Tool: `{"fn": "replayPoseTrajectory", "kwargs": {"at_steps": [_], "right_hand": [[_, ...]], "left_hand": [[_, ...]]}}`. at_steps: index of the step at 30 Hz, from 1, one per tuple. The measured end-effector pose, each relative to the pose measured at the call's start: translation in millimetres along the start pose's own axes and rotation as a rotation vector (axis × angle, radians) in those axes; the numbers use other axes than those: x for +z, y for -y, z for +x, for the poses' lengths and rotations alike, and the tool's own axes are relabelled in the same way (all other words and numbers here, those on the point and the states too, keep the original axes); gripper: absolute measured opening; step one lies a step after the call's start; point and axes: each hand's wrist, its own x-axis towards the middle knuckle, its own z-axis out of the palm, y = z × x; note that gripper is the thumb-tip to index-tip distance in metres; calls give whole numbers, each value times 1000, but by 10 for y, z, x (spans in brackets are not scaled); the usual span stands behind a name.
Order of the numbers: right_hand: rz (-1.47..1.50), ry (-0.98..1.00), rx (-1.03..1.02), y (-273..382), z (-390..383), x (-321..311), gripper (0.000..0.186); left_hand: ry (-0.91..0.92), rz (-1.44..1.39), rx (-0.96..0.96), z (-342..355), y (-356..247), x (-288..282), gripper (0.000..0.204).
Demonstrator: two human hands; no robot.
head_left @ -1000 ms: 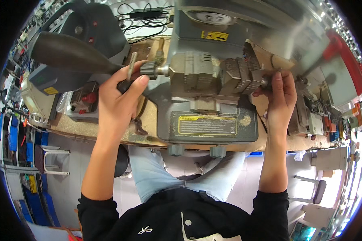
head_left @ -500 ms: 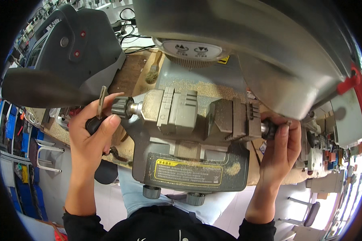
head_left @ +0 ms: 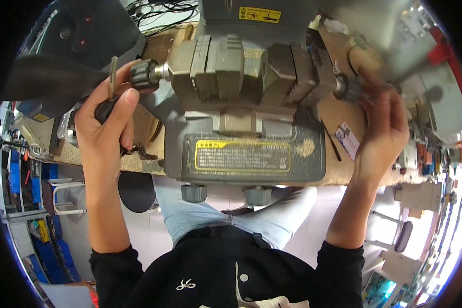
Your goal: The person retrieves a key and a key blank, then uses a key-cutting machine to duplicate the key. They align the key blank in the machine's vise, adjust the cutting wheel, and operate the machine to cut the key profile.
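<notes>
My left hand (head_left: 107, 115) is closed around a key (head_left: 106, 109) with a dark head; its metal blade stands upright past my fingers. A dark curved piece (head_left: 143, 152) hangs below that hand. Next to my index finger is the ridged black knob (head_left: 144, 75) of the left clamp (head_left: 205, 66). My right hand (head_left: 384, 120) is beside the right clamp's black knob (head_left: 348, 88), fingers apart and partly smeared by motion. The right clamp (head_left: 287, 74) faces the left one, with a gap between them. Both sit on a grey key-cutting machine (head_left: 177, 154).
Brass-coloured shavings lie on the machine's base. On the wooden bench (head_left: 339, 172) to the right are a thin dark rod (head_left: 331, 139) and a card (head_left: 347, 139). A lever with a red handle (head_left: 441, 51) is at the far right, a dark grey machine (head_left: 82, 36) at the left, and cables (head_left: 164, 18) behind.
My view has tilted down, so the machine appears higher. My right hand has come away from the right knob and opened. The left hand keeps the key beside the left knob.
</notes>
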Motion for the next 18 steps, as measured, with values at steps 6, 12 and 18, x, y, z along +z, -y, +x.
{"fn": "replayPoseTrajectory", "kwargs": {"at_steps": [6,12,18], "right_hand": [[325,-14,219,254,-145,-137,21],[-298,349,-60,471,170,58,38],[-532,674,-9,633,394,270,50]], "left_hand": [[-8,-90,201,-138,-31,34,34],[120,5,111,33,-59,-57,41],[197,106,121,103,-11,19,47]]}}
